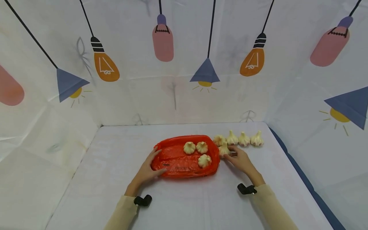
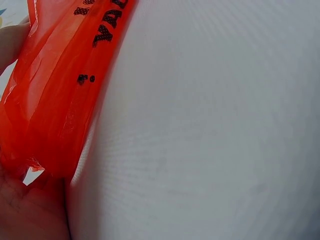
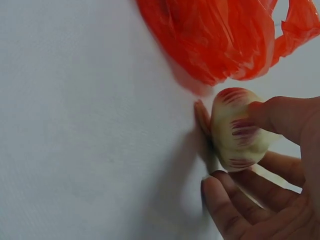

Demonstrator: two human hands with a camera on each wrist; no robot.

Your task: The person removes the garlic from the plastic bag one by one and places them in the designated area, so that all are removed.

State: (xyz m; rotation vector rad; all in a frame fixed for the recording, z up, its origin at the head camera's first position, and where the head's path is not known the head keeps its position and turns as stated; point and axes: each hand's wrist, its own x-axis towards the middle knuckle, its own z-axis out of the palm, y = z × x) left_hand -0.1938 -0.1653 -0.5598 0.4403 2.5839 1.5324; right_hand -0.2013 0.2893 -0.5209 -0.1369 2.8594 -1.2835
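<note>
A red plastic bag (image 1: 172,159) with dark printing lies spread open on the table, three garlic bulbs (image 1: 189,148) inside it. My left hand (image 1: 148,167) holds the bag's left end, thumb at the front edge and fingers farther back; red film (image 2: 60,100) fills the space between them in the left wrist view. At the bag's right edge, my right hand (image 1: 241,161) pinches another garlic bulb (image 3: 240,130), pale with purple streaks, between thumb and fingers. This bulb is close to the table, just outside the bag.
Several more garlic bulbs (image 1: 244,139) stand in a row behind my right hand, right of the bag. A white cloth covers the table (image 1: 189,204). Sheets printed with lamps (image 1: 205,72) hang behind and at both sides. Each wrist carries a small black camera (image 1: 142,200).
</note>
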